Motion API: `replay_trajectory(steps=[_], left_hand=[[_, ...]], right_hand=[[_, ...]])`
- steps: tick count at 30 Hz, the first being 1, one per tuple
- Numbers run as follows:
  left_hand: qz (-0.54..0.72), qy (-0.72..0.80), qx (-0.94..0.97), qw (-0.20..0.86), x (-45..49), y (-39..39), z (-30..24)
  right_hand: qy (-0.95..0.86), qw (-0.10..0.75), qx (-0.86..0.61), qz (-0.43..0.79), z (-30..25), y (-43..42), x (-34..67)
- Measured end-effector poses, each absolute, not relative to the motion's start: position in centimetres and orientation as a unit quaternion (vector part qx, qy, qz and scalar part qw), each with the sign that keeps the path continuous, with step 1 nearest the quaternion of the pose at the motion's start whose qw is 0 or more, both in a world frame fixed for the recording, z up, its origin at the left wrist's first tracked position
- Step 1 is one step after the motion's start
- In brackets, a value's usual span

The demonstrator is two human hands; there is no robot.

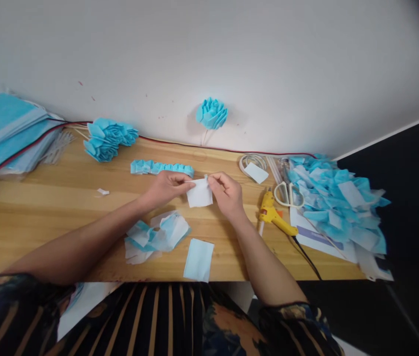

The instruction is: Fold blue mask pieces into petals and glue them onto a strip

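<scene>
Between my two hands hangs a small white square of thin fabric (199, 193), held by its upper corners. My left hand (167, 189) pinches the left corner between thumb and fingers. At the right corner, my right hand (227, 193) is closed on the same square, with a bit of it bunched at the fingertips. Just behind my left hand lies a row of folded blue petals (161, 168). Nearer to me are loose blue and white fabric scraps (157, 235) and a pale blue rectangle (198, 259) by the table edge.
A yellow glue gun (274, 213), white-handled scissors (288, 195) and a heap of blue pieces (337, 200) lie at right. Blue fabric flowers (107, 138) and stacked face masks (7, 128) are at left. One stemmed flower (212, 113) leans against the wall.
</scene>
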State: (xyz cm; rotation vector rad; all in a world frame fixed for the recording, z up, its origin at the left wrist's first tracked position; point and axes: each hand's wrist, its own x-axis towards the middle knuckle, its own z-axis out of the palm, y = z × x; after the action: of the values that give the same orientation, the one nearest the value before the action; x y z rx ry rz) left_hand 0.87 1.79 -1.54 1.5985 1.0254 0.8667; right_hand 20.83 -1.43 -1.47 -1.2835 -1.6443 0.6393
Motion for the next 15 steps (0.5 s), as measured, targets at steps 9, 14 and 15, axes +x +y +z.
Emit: replay_trajectory(steps=[9,14,15], left_hand=[[0.362,0.425,0.597,0.577,0.74,1.9,-1.52],[0.413,0.43,0.571,0.565,0.53,2.32,-1.58],[0.423,0.428,0.567,0.562,0.49,2.41,-1.56]], right_hand=[[-0.682,0.459,-0.525,0.221,-1.46,-1.54,20.93],[-0.636,0.474,-0.517,0.322,-1.94,-0.96,21.47],[-0.626,0.475,-0.509,0.352,-2.14,-0.79,21.55]])
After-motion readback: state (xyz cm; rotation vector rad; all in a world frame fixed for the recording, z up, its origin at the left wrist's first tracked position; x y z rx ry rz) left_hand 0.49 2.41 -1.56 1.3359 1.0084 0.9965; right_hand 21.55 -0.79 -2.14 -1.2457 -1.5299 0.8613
